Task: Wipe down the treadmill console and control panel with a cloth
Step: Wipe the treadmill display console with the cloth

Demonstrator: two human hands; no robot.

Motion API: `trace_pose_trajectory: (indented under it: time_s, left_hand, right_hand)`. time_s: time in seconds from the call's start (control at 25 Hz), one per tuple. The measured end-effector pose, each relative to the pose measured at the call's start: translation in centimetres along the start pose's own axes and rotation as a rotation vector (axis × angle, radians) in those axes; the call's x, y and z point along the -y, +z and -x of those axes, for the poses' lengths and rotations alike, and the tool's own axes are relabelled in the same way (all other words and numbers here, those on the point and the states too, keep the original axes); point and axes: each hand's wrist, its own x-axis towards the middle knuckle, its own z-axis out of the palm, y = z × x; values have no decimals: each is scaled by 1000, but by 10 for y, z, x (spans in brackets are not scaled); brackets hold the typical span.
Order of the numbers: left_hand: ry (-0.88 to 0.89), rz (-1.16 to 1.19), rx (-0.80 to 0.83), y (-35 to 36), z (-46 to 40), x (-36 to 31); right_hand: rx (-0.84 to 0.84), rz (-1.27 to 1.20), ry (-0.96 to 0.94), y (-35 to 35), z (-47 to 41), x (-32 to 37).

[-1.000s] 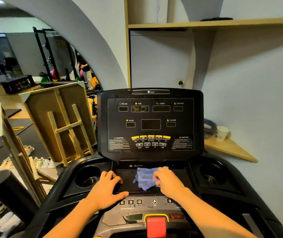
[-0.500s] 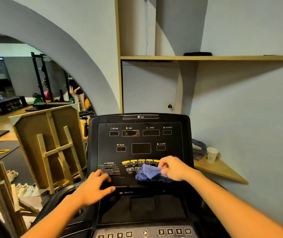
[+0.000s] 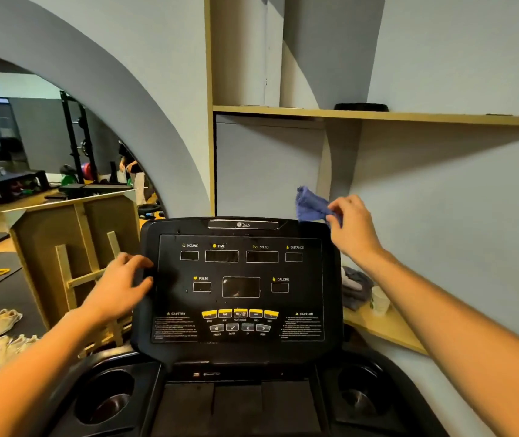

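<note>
The black treadmill console (image 3: 239, 298) stands upright in front of me, with dark display windows and a row of yellow buttons (image 3: 240, 313) low on its panel. My right hand (image 3: 351, 227) pinches a crumpled blue cloth (image 3: 310, 205) at the console's top right corner, just above its edge. My left hand (image 3: 122, 285) rests with spread fingers on the console's left rim, holding nothing. Below the panel lie a flat tray (image 3: 236, 405) and a cup holder on either side (image 3: 106, 395) (image 3: 359, 392).
A wooden frame (image 3: 75, 253) leans close on the left. On the right, a low wooden ledge (image 3: 384, 329) carries a paper cup (image 3: 379, 299) and folded grey fabric (image 3: 354, 288). A wall shelf (image 3: 378, 116) runs overhead. Gym equipment and a person stand far back left.
My right hand lifted the cloth from the tray, past the button row, to the console's top right corner. My left hand moved up to the console's left rim. The view tilted upward.
</note>
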Motion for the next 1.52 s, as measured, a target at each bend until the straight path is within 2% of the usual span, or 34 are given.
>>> trace_pose_trajectory:
  time_s: [0.12,0.32,0.48,0.68,1.08,1.36,1.52]
  left_hand:
    - [-55,37,-95,-4,-24,-1]
    - [28,60,-154,0,-53,14]
    - [79,139,-153,6,-61,25]
    - [98,193,-86,19,-55,27]
    - [40,190,-87,34,-46,24]
    - [30,165,-103,38,-35,24]
    - [27,164,-115,38,-34,22]
  right_hand:
    - [180,31,-33,43,19,-27]
    - [262,174,-49,98,43,-43]
    - [220,418,-62,114,44,-38]
    - [205,492,-61,119,51,-43]
    - [217,508,-67,135,123,-53]
    - [331,524,-72,148,210,-65]
    - [403,453,-62,147,239,-69]
